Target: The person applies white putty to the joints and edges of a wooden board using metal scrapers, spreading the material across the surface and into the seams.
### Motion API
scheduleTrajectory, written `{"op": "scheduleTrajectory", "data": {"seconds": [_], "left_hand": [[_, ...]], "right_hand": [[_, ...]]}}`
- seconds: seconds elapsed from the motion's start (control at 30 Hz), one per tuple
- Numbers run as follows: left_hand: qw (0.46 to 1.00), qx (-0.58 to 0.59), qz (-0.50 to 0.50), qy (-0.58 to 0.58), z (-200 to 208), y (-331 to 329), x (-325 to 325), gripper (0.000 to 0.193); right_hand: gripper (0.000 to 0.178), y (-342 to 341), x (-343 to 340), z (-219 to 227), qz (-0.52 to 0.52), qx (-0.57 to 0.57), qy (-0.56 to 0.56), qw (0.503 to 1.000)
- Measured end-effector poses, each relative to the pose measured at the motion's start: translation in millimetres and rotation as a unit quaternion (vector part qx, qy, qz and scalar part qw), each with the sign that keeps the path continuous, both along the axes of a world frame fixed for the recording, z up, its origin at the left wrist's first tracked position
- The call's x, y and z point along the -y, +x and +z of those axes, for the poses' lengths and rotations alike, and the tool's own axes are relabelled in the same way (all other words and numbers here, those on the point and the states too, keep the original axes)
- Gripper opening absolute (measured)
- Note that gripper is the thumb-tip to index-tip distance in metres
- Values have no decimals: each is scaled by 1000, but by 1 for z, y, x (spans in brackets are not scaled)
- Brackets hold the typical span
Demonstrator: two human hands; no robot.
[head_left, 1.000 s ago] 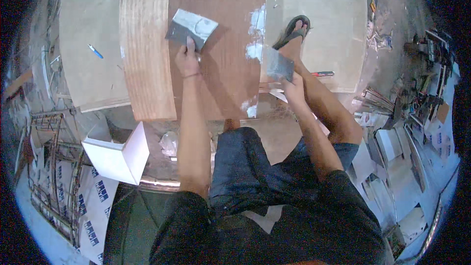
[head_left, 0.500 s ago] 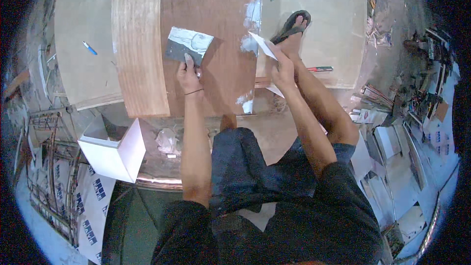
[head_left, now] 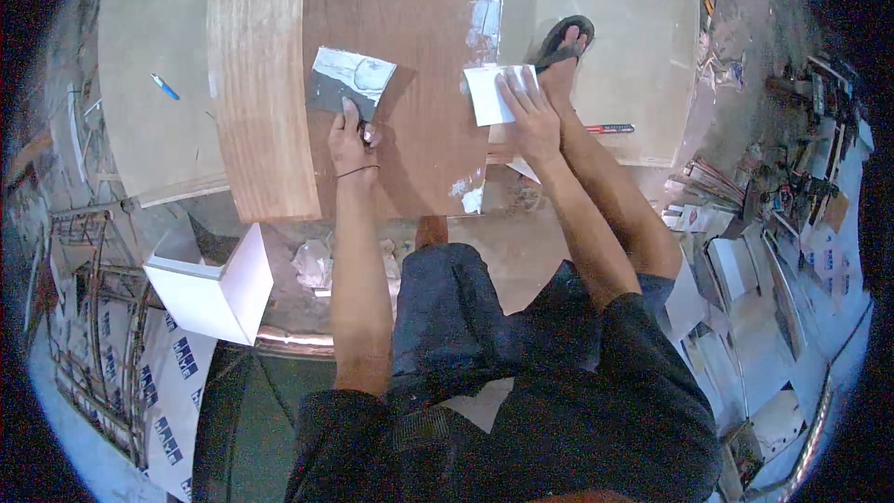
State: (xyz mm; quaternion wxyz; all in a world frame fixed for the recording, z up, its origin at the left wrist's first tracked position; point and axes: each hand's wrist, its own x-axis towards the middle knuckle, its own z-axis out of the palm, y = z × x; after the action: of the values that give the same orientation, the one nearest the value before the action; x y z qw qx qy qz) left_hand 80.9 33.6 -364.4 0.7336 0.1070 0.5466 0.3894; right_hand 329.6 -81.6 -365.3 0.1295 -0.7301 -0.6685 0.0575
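"What's at left?"
"A blue pen (head_left: pixel 165 87) on a pale board (head_left: pixel 154 14)."
"Then?"
"The left hand (head_left: pixel 352 142) grips a dark plate (head_left: pixel 350 84), smeared with white paste (head_left: pixel 349 65), above a brown board (head_left: pixel 419 130)."
"And right?"
"A white card (head_left: pixel 487 101) over the board's paste-patched right edge, grasped by the right hand (head_left: pixel 535 123), fingers across its face."

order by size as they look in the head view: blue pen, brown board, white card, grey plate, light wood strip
Brown board
Light wood strip
Grey plate and white card: too alike to rank; right hand covers part of the card
Blue pen
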Motion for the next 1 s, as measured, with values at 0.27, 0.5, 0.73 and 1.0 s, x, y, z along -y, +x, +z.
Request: {"op": "scheduleTrajectory", "data": {"seconds": [0.27,0.5,0.73,1.0], "left_hand": [[1000,-15,-9,-7,3,-1,1,19],[999,4,-31,16,-7,-7,1,22],[999,-31,-34,6,-9,-8,1,23],[999,-20,-26,18,-3,-1,2,24]], "right_hand": [[66,32,32,18,-77,-52,-105,990],[65,7,-8,39,-48,-11,-56,997],[62,-9,-11,41,-40,13,-105,994],[52,-26,38,62,-35,-141,-189,971]]}}
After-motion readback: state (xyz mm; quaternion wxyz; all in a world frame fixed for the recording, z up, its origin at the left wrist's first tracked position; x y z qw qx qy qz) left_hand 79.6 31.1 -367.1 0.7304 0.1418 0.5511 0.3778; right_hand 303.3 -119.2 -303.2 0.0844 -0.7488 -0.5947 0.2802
